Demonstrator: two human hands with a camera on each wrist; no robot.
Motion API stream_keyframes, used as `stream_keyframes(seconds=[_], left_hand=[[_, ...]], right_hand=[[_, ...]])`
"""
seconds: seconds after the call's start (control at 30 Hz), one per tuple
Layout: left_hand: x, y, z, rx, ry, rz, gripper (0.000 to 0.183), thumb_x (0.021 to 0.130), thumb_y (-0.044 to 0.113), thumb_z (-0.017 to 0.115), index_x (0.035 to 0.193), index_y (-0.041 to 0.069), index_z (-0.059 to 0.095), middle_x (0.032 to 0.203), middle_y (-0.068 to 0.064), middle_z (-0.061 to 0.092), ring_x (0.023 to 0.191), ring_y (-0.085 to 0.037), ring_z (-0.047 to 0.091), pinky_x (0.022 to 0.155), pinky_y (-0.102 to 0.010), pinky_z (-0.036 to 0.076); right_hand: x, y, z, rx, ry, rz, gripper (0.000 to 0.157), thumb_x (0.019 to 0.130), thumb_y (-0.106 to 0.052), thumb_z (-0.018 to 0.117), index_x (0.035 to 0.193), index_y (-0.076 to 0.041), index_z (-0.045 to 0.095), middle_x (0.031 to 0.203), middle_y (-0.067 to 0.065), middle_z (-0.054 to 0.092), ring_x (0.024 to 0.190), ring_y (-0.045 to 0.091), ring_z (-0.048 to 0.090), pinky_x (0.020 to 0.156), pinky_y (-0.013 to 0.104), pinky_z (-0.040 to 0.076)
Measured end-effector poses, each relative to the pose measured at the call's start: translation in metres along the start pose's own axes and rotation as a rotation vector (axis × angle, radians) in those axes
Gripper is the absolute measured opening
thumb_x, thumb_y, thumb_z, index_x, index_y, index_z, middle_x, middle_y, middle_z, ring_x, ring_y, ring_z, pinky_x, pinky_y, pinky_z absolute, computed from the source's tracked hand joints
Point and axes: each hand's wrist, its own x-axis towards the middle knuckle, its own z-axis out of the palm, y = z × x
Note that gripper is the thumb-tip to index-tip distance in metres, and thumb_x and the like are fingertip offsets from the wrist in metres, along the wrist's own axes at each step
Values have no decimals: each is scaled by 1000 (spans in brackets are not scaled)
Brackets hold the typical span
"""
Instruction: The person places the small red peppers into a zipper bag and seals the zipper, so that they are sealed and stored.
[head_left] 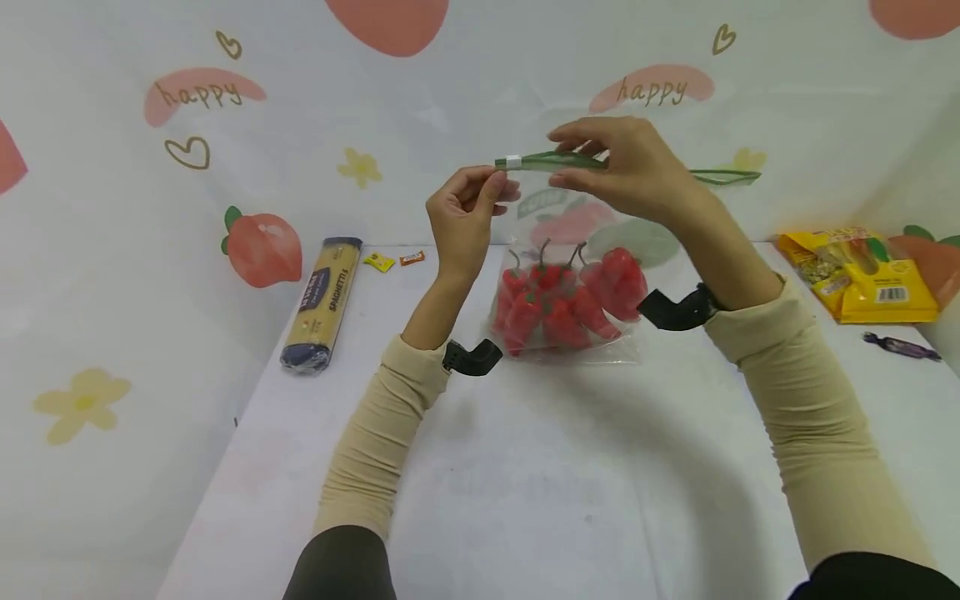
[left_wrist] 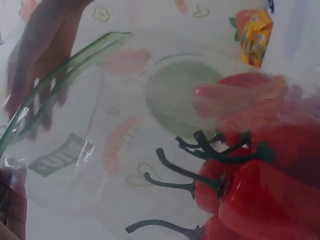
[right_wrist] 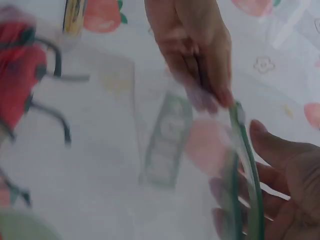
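A clear slider zip bag (head_left: 558,208) with a green zip strip (head_left: 723,177) hangs upright in front of me, its lower part full of red peppers (head_left: 555,304) with dark green stems. My left hand (head_left: 463,212) pinches the top left corner of the bag, right beside the small white slider (head_left: 513,162). Over the top edge is my right hand (head_left: 626,162), fingers on one side of the strip and thumb on the other, spread apart. Two green zip edges (right_wrist: 256,200) stand parted in the right wrist view. Printed patches show through the plastic.
A spaghetti pack (head_left: 322,304) lies at the left edge of the white table (head_left: 525,483), with yellow (head_left: 379,262) and orange (head_left: 412,258) wrapped sweets beside it. At the right are a yellow snack bag (head_left: 862,275) and a purple wrapped sweet (head_left: 902,346). A printed cloth backs the table.
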Motion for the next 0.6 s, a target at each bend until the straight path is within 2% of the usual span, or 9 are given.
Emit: stream_keyframes(seconds=[0.13, 0.23, 0.3, 0.43, 0.53, 0.6], left_hand=[[-5, 1, 7, -3, -11, 19, 15, 86, 5, 61, 91, -8, 62, 77, -13, 70, 68, -8, 67, 61, -28, 55], [-7, 2, 9, -5, -13, 45, 14, 86, 4, 61, 89, -9, 62, 77, -17, 70, 67, -8, 67, 59, -28, 55], [-8, 2, 11, 0, -17, 55, 13, 86, 3, 61, 89, -10, 62, 77, -19, 69, 67, -7, 67, 59, -27, 55], [-8, 3, 15, 18, -26, 62, 14, 86, 4, 61, 88, -9, 62, 77, -21, 69, 66, -6, 66, 58, -27, 54], [-8, 2, 16, 38, -23, 66, 15, 86, 6, 61, 89, -9, 62, 78, -22, 69, 67, -5, 66, 59, -28, 55], [-7, 1, 14, 46, -9, 74, 16, 86, 6, 61, 90, -9, 62, 80, -24, 68, 67, -4, 65, 60, -28, 55]], right_hand=[[7, -15, 19, 63, 72, -47, 33, 84, -16, 66, 114, -4, 64, 106, 12, 67, 95, 20, 63, 78, 14, 48], [10, -20, 24, 63, 90, -46, 25, 84, -15, 65, 106, -3, 68, 99, 10, 68, 90, 16, 64, 78, 17, 51], [9, -20, 25, 53, 107, -48, 20, 85, -14, 64, 100, -2, 70, 94, 9, 69, 86, 12, 63, 75, 15, 50], [0, -13, 17, 19, 148, -50, 17, 85, -15, 65, 95, -2, 71, 88, 7, 69, 78, 2, 58, 69, 13, 47], [-9, -3, 6, -11, 184, -37, 17, 84, -15, 66, 93, -3, 72, 86, 8, 69, 73, -4, 55, 66, 12, 45], [-16, 4, -4, -48, 225, -14, 15, 84, -15, 66, 90, -2, 72, 82, 3, 68, 69, -6, 52, 63, 11, 44]])
